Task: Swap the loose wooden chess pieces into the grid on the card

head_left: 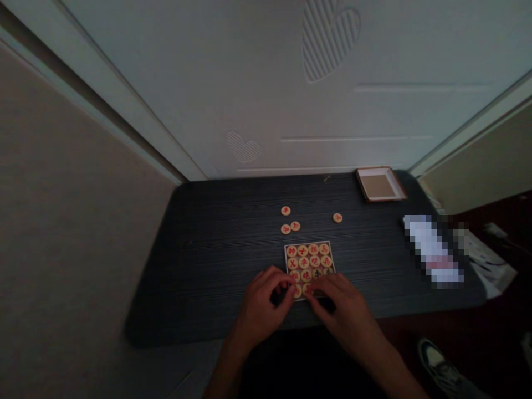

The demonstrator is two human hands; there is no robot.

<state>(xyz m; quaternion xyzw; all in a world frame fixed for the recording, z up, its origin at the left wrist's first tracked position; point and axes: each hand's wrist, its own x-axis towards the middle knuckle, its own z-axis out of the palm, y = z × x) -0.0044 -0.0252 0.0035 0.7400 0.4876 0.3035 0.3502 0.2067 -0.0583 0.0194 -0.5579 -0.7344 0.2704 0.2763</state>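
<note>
1. Head view — a tray (308,243) of marked discs lies on the dark surface (208,238), directly before the person; the right hand hides part of its near row.
2. The left hand (264,306) curls thumb and forefinger nearly together at the near-left disc (297,291); whether they grip it, I cannot tell.
3. The right hand (347,307) has fingers slightly parted at the neighbouring disc (307,289) — grip equally unclear.
4. Seating the near row seems in hand; the next move calls for light, level fingertip pressure.
5. Four loose discs (285,210) lie beyond.
</note>
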